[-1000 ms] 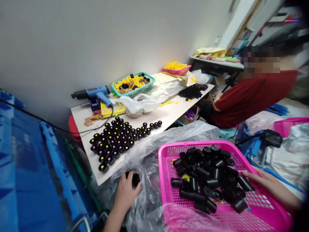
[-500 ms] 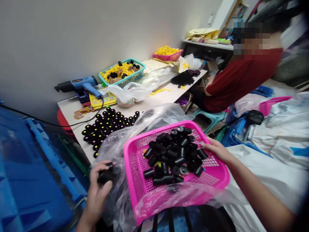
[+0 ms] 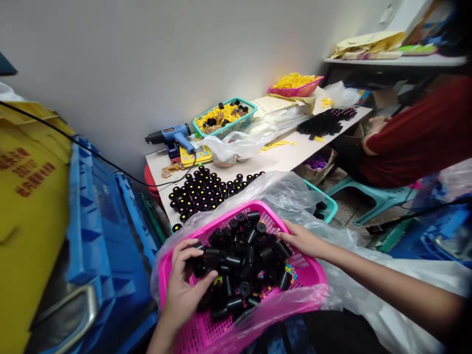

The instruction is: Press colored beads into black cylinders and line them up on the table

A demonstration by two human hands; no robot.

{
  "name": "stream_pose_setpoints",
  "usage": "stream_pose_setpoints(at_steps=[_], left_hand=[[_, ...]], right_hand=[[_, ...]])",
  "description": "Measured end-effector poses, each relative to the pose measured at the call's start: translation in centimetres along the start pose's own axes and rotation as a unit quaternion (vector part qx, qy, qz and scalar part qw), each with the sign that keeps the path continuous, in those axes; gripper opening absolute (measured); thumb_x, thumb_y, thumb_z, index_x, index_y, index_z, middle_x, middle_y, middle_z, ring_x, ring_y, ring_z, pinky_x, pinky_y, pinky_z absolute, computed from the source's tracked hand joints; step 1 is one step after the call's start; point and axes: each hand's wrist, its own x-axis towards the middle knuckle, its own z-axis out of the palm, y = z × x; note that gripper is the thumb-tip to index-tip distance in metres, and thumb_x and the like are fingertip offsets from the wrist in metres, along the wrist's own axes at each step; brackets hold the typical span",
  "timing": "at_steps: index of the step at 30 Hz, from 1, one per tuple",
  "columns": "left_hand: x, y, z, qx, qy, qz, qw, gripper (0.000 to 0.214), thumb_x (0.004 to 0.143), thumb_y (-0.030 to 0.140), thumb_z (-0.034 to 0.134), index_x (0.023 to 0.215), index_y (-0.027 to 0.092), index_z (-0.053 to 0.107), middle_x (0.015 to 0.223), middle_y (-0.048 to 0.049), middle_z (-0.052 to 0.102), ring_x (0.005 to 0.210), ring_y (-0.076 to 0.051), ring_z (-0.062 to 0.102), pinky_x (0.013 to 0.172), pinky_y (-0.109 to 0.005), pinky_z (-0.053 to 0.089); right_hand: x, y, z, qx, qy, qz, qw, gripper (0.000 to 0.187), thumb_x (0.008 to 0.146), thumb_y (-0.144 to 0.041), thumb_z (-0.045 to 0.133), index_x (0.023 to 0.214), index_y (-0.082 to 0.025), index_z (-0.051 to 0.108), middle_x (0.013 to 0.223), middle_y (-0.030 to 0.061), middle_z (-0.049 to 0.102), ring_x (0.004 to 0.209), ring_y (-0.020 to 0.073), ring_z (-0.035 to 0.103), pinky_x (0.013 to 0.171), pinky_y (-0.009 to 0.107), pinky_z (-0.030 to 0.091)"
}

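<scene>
A pink plastic basket [image 3: 206, 228] sits tilted in front of me, with clear plastic film around its edges. Inside lies a heap of short black plastic cylinders [image 3: 234, 260], some showing a round end with a hole, and small coloured beads [image 3: 289, 270] are scattered among them. My left hand [image 3: 188, 275] reaches in over the left side, its thumb and fingers curled around black cylinders; how many is hidden. At the far right side, my right hand [image 3: 302, 239] grips the basket, fingers over the rim beside a cylinder.
Many upright black cylinders [image 3: 202, 191] with yellow or pink centres stand on the table [image 3: 280, 160]. Behind them are a blue heat gun [image 3: 173, 133] and a teal basket [image 3: 238, 129]. Blue crates [image 3: 99, 236] stand left. A person in a red sleeve [image 3: 416, 132] sits right.
My left hand has moved right from outside the basket into the heap, carrying black pieces. The view has swung left, bringing a yellow crate into sight. My right hand stays on the basket.
</scene>
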Motion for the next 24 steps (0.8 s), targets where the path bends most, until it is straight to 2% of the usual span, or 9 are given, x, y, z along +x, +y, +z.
stream_pose_setpoints(at_steps=[4,7,8,10,12,14,17,21,24], left_hand=[[0.1,-0.3,0.5,0.062,0.018,0.007,0.998,0.029,0.071,0.034,0.073,0.094,0.024,0.058,0.116,-0.0082,0.051,0.112,-0.025,0.053,0.088,-0.038,0.051],[0.0,0.4,1.4,0.127,0.031,0.02,0.991,0.028,0.074,0.032,0.07,0.098,0.025,0.058,0.116,-0.0074,0.05,0.111,-0.025,0.054,0.091,-0.043,0.049],[0.1,0.9,1.9,0.152,0.03,0.024,0.988,0.027,0.075,0.032,0.069,0.099,0.025,0.058,0.115,-0.0073,0.05,0.111,-0.025,0.053,0.092,-0.044,0.049],[0.4,2.0,3.2,0.187,0.019,0.026,0.982,0.026,0.075,0.032,0.067,0.099,0.024,0.058,0.114,-0.0071,0.05,0.111,-0.025,0.053,0.093,-0.045,0.048],[1.1,2.9,4.6,0.193,0.024,0.013,0.981,0.028,0.073,0.032,0.069,0.098,0.023,0.058,0.112,-0.0069,0.05,0.112,-0.025,0.052,0.096,-0.046,0.046],[1.7,3.3,5.9,0.155,0.048,-0.021,0.987,0.035,0.069,0.034,0.072,0.098,0.022,0.057,0.115,-0.0071,0.049,0.116,-0.026,0.05,0.098,-0.045,0.046],[2.1,3.1,6.8,0.009,0.078,-0.133,0.988,0.042,0.068,0.039,0.074,0.102,0.022,0.056,0.117,-0.0069,0.052,0.11,-0.024,0.058,0.093,-0.04,0.051],[1.9,2.0,7.1,-0.128,0.079,-0.283,0.947,0.046,0.075,0.041,0.069,0.112,0.02,0.053,0.109,-0.0077,0.065,0.088,-0.021,0.07,0.08,-0.036,0.058],[1.8,1.4,7.6,-0.125,0.08,-0.274,0.95,0.058,0.065,0.04,0.078,0.112,0.02,0.05,0.098,-0.0072,0.072,0.08,-0.023,0.072,0.073,-0.037,0.06]], right_hand=[[0.7,-1.2,-0.5,-0.11,0.058,-0.022,0.992,0.051,0.082,-0.048,0.056,0.122,-0.017,0.058,0.113,0.0149,0.064,0.102,0.034,0.059,0.09,0.05,0.045],[1.3,-4.5,-1.0,-0.166,0.139,-0.167,0.962,0.044,0.084,-0.044,0.058,0.118,-0.016,0.059,0.115,0.0162,0.062,0.11,0.0327,0.054,0.097,0.051,0.04],[1.6,-5.8,-1.0,-0.151,0.116,-0.234,0.953,0.036,0.086,-0.04,0.056,0.113,-0.017,0.062,0.11,0.0145,0.063,0.107,0.0294,0.055,0.097,0.048,0.041],[2.4,-8.4,-0.4,-0.082,-0.016,-0.358,0.93,0.028,0.088,-0.037,0.056,0.109,-0.019,0.062,0.104,0.0106,0.065,0.102,0.0226,0.058,0.094,0.039,0.044],[3.5,-10.0,0.6,-0.006,-0.145,-0.42,0.896,0.037,0.085,-0.037,0.062,0.117,-0.019,0.058,0.115,0.0101,0.062,0.111,0.0206,0.055,0.096,0.035,0.044],[4.6,-10.4,1.6,0.056,-0.183,-0.417,0.888,0.038,0.085,-0.034,0.062,0.12,-0.019,0.057,0.116,0.0082,0.062,0.108,0.0183,0.057,0.095,0.032,0.044],[6.0,-9.1,1.7,0.126,-0.174,-0.318,0.923,0.035,0.085,-0.034,0.061,0.116,-0.019,0.059,0.1,0.0039,0.066,0.086,0.015,0.061,0.079,0.027,0.048],[7.0,-6.7,0.5,0.212,-0.117,-0.197,0.95,0.021,0.087,-0.03,0.052,0.102,-0.017,0.06,0.09,0.0013,0.063,0.08,0.0142,0.058,0.072,0.025,0.046],[7.5,-5.5,0.3,0.221,-0.116,-0.197,0.948,0.018,0.089,-0.026,0.045,0.092,-0.017,0.06,0.087,0.0013,0.062,0.083,0.0152,0.058,0.077,0.027,0.044]])
